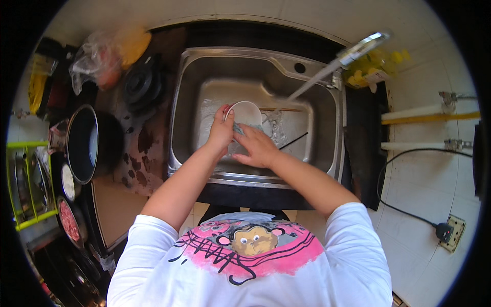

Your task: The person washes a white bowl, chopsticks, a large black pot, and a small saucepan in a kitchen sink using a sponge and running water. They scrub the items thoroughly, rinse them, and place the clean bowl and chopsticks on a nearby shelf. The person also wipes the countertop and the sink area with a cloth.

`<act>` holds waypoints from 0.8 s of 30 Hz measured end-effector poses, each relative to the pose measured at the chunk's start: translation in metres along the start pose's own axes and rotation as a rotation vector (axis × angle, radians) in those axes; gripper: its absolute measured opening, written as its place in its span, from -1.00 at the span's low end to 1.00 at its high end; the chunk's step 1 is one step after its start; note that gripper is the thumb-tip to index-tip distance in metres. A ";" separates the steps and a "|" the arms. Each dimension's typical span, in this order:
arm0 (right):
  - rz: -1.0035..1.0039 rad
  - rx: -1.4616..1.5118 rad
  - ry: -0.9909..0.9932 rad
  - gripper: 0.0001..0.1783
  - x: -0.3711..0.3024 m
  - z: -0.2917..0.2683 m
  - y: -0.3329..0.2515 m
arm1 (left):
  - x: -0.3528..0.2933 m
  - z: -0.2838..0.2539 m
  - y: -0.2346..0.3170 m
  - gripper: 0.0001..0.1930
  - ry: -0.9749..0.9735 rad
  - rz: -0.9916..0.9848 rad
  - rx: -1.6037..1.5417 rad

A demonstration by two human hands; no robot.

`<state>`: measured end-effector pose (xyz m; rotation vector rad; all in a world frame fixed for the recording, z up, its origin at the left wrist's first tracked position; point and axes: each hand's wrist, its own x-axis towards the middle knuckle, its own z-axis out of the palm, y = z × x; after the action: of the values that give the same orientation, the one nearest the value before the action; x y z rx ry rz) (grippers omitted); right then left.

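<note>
Over the steel sink (178,110), my left hand (220,129) grips a white bowl (246,110) by its left side, thumb at the rim. The bowl is tilted, with its opening partly in sight. My right hand (255,146) presses a grey-green cloth (238,128) against the near side of the bowl; most of the cloth is hidden under the fingers. To the right of the bowl, water splashes on the sink floor beneath the long tap (332,66). A dark thin stick (294,140) lies in the basin, and a brown stick (280,109) lies behind it.
Left of the sink stand a black pot (97,143), a dark stacked lid-like object (142,84) and plastic bags (99,56). A bowl of pinkish meat (69,220) and a green rack (30,184) are farther left. Yellow bottles (365,71) stand behind the tap.
</note>
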<state>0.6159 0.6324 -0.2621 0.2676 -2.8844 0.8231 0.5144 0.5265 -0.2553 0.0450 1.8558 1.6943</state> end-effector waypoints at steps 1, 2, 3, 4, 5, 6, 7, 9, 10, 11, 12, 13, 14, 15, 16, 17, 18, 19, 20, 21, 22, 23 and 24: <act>-0.126 -0.174 -0.011 -0.58 -0.004 -0.003 0.026 | 0.005 0.003 -0.002 -0.55 -0.037 0.001 0.038; -0.249 -0.350 -0.023 -0.61 -0.007 -0.010 0.045 | 0.008 0.008 -0.002 -0.56 -0.073 0.003 0.079; -0.252 -0.392 0.038 -0.68 -0.011 -0.020 0.058 | -0.004 0.027 0.022 -0.58 -0.053 -0.070 0.000; -0.138 -0.299 0.064 -0.67 -0.015 -0.021 0.061 | -0.001 0.039 0.025 -0.58 -0.028 -0.075 0.001; -0.028 -0.204 0.092 -0.66 -0.016 -0.015 0.060 | 0.004 0.050 0.026 -0.58 -0.002 -0.080 0.001; 0.076 -0.104 0.117 -0.64 -0.018 -0.008 0.055 | 0.008 0.061 0.023 -0.58 0.031 -0.088 -0.001; 0.241 0.138 0.110 -0.58 -0.015 -0.019 0.031 | 0.018 0.062 0.012 -0.58 0.015 -0.057 0.028; 0.074 0.095 0.141 -0.56 -0.024 -0.027 0.047 | 0.044 0.056 -0.011 -0.57 -0.018 0.007 0.081; -0.002 0.072 0.159 -0.55 -0.029 -0.030 0.058 | 0.039 0.059 0.003 -0.56 -0.123 -0.080 0.117; -0.226 -0.255 0.117 -0.74 -0.036 -0.039 0.081 | 0.032 0.060 0.020 -0.55 -0.227 -0.167 0.155; -0.246 -0.257 0.097 -0.76 -0.035 -0.040 0.090 | 0.025 0.061 0.030 -0.55 -0.321 -0.255 0.194; -0.267 -0.258 0.076 -0.78 -0.035 -0.041 0.097 | 0.026 0.065 0.025 -0.55 -0.267 -0.299 0.165; -0.288 -0.260 0.055 -0.80 -0.035 -0.041 0.103 | 0.021 0.072 0.018 -0.55 -0.181 -0.210 0.060; -0.125 -0.179 0.099 -0.84 -0.032 -0.035 0.091 | 0.011 0.080 0.007 -0.55 -0.090 -0.129 -0.043; 0.037 -0.020 0.118 -0.82 -0.028 -0.029 0.075 | 0.009 0.087 -0.004 -0.55 -0.006 -0.046 -0.147; 0.181 0.141 0.134 -0.79 -0.021 -0.023 0.057 | 0.033 0.084 -0.050 -0.54 0.034 0.134 -0.320; 0.339 0.299 0.145 -0.75 -0.021 -0.019 0.051 | 0.034 0.083 -0.049 -0.53 -0.011 0.041 -0.264; 0.132 0.212 0.224 -0.77 -0.031 -0.011 0.064 | 0.036 0.077 -0.047 -0.53 -0.056 -0.052 -0.206; -0.025 0.061 0.208 -0.77 -0.040 -0.011 0.083 | 0.038 0.073 -0.044 -0.52 -0.100 -0.145 -0.149; -0.184 -0.085 0.188 -0.76 -0.047 -0.012 0.107 | 0.025 0.074 -0.012 -0.52 -0.201 -0.311 -0.007; -0.350 -0.230 0.167 -0.76 -0.048 -0.018 0.115 | 0.026 0.070 -0.017 -0.52 -0.175 -0.287 -0.060; -0.199 -0.251 -0.075 -0.79 -0.049 -0.016 0.111 | 0.029 0.067 -0.025 -0.53 -0.148 -0.262 -0.113; -0.046 -0.140 -0.073 -0.80 -0.045 -0.019 0.100 | 0.031 0.067 -0.034 -0.53 -0.126 -0.239 -0.163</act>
<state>0.6402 0.7320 -0.3051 0.3540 -2.9739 0.6124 0.5324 0.5927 -0.2979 -0.1289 1.5593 1.6298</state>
